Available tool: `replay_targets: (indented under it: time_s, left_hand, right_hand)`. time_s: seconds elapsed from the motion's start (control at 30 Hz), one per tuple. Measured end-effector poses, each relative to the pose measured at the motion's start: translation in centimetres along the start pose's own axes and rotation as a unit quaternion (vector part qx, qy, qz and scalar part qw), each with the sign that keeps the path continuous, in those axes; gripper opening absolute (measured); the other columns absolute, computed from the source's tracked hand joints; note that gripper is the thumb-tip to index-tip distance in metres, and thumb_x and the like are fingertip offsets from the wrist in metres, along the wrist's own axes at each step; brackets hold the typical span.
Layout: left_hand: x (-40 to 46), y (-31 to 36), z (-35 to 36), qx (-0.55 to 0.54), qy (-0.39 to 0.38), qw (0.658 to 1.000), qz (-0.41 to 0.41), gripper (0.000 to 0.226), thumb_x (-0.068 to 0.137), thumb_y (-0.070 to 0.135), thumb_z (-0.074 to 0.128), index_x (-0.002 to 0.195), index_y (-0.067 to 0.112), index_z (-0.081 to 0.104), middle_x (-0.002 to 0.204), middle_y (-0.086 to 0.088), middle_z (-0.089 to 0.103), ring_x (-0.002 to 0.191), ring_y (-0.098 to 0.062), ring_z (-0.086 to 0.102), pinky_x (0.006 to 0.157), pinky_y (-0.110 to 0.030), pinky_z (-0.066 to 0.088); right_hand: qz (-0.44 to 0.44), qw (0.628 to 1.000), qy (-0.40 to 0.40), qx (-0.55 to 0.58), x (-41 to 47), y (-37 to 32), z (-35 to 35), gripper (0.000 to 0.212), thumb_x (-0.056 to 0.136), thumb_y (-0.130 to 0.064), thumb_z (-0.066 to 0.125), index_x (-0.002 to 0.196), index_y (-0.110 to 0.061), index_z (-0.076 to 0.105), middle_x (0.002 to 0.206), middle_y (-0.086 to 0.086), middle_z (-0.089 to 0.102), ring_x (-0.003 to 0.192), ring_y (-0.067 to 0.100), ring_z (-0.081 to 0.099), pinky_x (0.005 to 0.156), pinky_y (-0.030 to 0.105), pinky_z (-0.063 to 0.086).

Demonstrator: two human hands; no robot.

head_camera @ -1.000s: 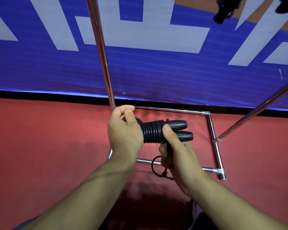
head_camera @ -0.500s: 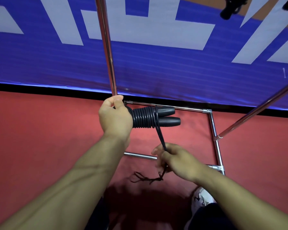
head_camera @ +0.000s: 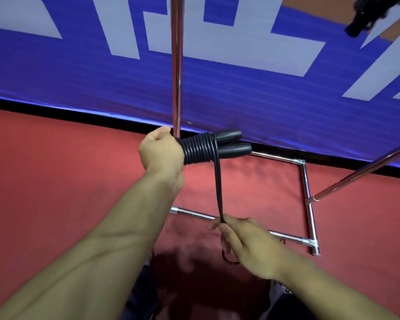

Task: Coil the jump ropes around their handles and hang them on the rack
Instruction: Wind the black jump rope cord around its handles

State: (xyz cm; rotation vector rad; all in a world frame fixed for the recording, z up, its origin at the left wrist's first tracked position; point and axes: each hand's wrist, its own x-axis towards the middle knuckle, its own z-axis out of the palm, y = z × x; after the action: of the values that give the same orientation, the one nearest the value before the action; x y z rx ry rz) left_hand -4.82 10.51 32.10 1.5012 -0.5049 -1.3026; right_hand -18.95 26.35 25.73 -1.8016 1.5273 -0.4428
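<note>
Left hand (head_camera: 161,150) grips black jump rope handles (head_camera: 231,143), paired side by side, rope coiled tight around them; right hand (head_camera: 247,244) pinches the taut doubled rope tail (head_camera: 218,181) nearer, above chrome rack base (head_camera: 306,181) on red floor (head_camera: 56,181)

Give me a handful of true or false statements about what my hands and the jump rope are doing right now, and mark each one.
1. The left hand grips the two handles side by side. True.
2. The rope lies loose on the floor, uncoiled. False: much of it is wound round the handles, with a doubled strand running down to the right hand.
3. The right hand pinches the rope strand. True.
4. The bundle hangs on the rack. False: it is held in front of the rack's upright pole.
5. The floor is red. True.
</note>
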Motion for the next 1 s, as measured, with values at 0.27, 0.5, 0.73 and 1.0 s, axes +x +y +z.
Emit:
replay_targets:
  time_s: [0.27, 0.5, 0.73, 1.0]
  left_hand:
    - [0.4, 0.4, -0.4, -0.018, -0.002, 0.999, -0.031, 0.027, 0.1, 0.01, 0.044, 0.107, 0.023, 0.066, 0.077, 0.002, 0.054, 0.04, -0.01, 0.04, 0.036, -0.014, 0.025]
    - [0.5, 1.6, -0.6, -0.068, 0.012, 0.997, -0.041, 0.031, 0.1, 0.005, 0.042, 0.117, 0.018, 0.065, 0.078, 0.0, 0.053, 0.026, -0.004, 0.04, 0.034, -0.01, 0.026]
    - [0.5, 2.3, -1.3, -0.084, 0.037, 0.995, -0.049, 0.034, 0.098, 0.001, 0.04, 0.115, 0.018, 0.063, 0.081, -0.001, 0.055, 0.026, -0.006, 0.039, 0.034, -0.011, 0.025]
    - [-0.6, 1.0, -0.6, 0.037, -0.068, 0.997, -0.021, 0.022, 0.103, 0.013, 0.046, 0.102, 0.022, 0.067, 0.072, 0.001, 0.049, 0.046, -0.012, 0.039, 0.04, -0.019, 0.027]
  right_hand:
    - [0.109, 0.976, 0.16, -0.097, 1.5, 1.3, -0.9, 0.026, 0.094, -0.039, 0.039, 0.091, -0.024, 0.061, 0.056, -0.004, 0.057, 0.061, 0.027, 0.061, 0.062, 0.035, 0.047]
    - [0.072, 0.934, 0.305, 0.17, 1.7, 1.1, -1.9, 0.064, 0.073, 0.025, 0.024, 0.091, -0.022, 0.064, 0.1, -0.001, 0.059, 0.082, 0.011, 0.067, 0.064, 0.027, 0.058]
    - [-0.023, 0.981, 0.191, -0.023, -0.3, 0.2, -1.9, 0.029, 0.091, -0.028, 0.039, 0.102, -0.031, 0.066, 0.066, -0.026, 0.054, 0.064, 0.002, 0.05, 0.069, 0.015, 0.035]
    - [0.084, 0.969, 0.157, -0.172, 0.5, 2.8, -1.7, 0.042, 0.1, -0.045, 0.032, 0.1, -0.02, 0.066, 0.089, -0.009, 0.044, 0.074, 0.02, 0.054, 0.065, 0.036, 0.045]
